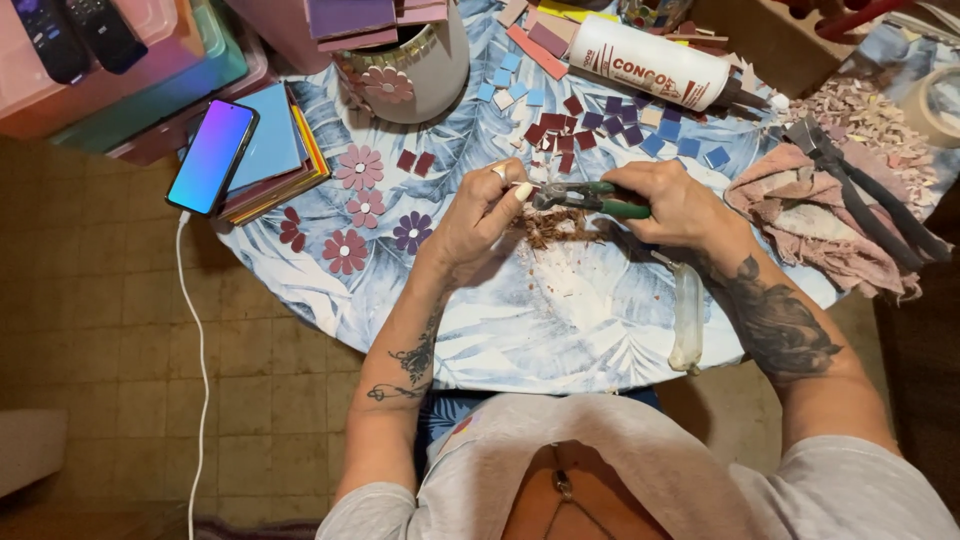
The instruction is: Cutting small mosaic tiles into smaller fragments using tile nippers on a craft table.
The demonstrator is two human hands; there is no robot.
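We find nippers (pixel 585 198) above the shard pile (pixel 555 226), flower pieces (pixel 358 168) left, glue bottle (pixel 650 65) behind, phone (pixel 212 155) far left on tile stack (pixel 280 150).

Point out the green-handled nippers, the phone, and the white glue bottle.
green-handled nippers (pixel 585 197), head view, on the handles near the pivot.
phone (pixel 212 156), head view, middle of the lit screen.
white glue bottle (pixel 648 64), head view, middle of its body.

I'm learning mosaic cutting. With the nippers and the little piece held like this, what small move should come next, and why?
Probably squeeze the nippers: the right hand already grips the green handles, the left hand seems to pinch a small piece at the tool's tip, and a pile of brown chips lies directly beneath to catch offcuts.
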